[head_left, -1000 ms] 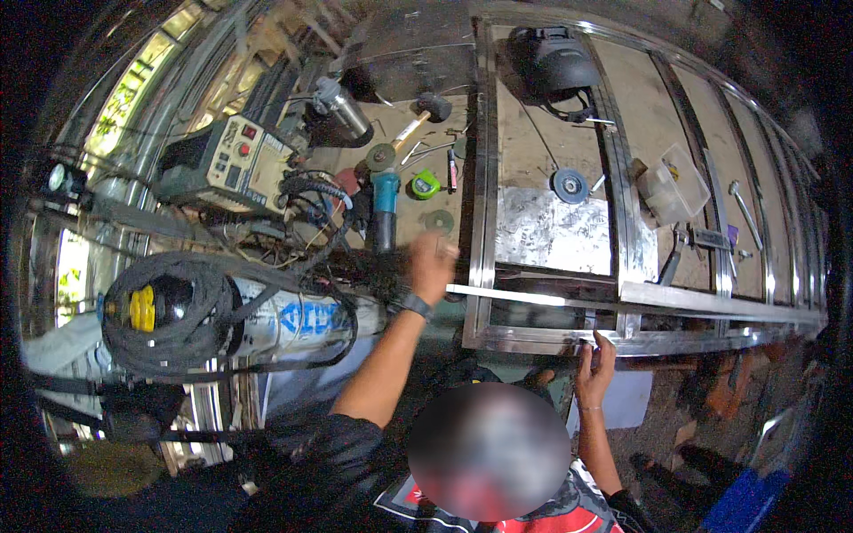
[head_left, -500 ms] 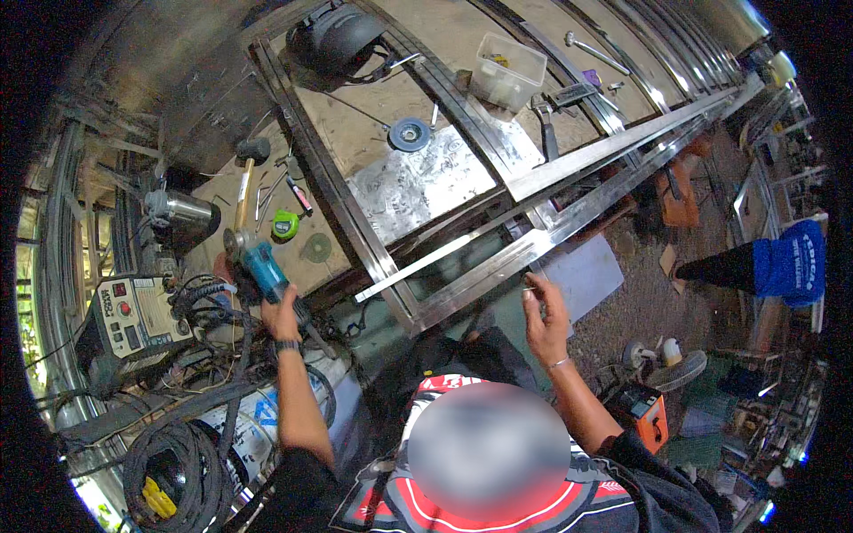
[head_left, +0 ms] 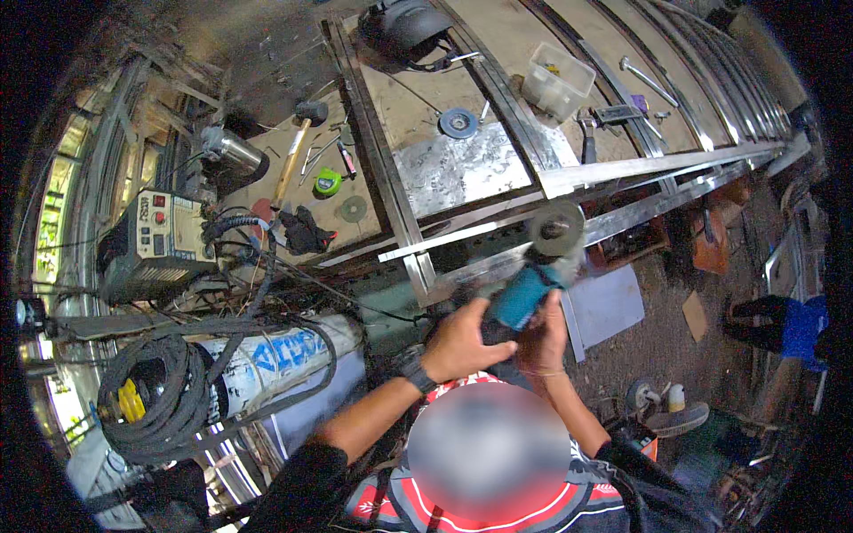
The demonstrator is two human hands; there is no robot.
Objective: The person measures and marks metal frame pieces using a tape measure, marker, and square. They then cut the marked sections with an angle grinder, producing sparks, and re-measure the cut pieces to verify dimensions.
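A teal angle grinder [head_left: 524, 299] is held in front of me, slightly blurred, its round disc [head_left: 557, 228] pointing away. My left hand [head_left: 466, 342] is closed round the rear of its body. From the other side my right hand [head_left: 543, 342] grips the same tool, with part of its fingers hidden behind the body. Beyond the disc, a long bare metal bar [head_left: 640, 169] lies across the welded metal frame [head_left: 391, 178]. In this view the disc overlaps the frame's near rail; I cannot tell whether they touch.
A welding helmet [head_left: 409, 35], a loose disc [head_left: 458, 123], a clear plastic bin [head_left: 558, 82], a mallet [head_left: 298, 147] and a green tape measure [head_left: 328, 183] lie on the workbench. Left are a welding machine [head_left: 160, 240] and a gas cylinder [head_left: 284, 355] with coiled cable. A person [head_left: 791, 329] is far right.
The grinder has come off the bench's left side to in front of me. My right hand has joined the left on it. The view has shifted, and dark gloves now show on the bench.
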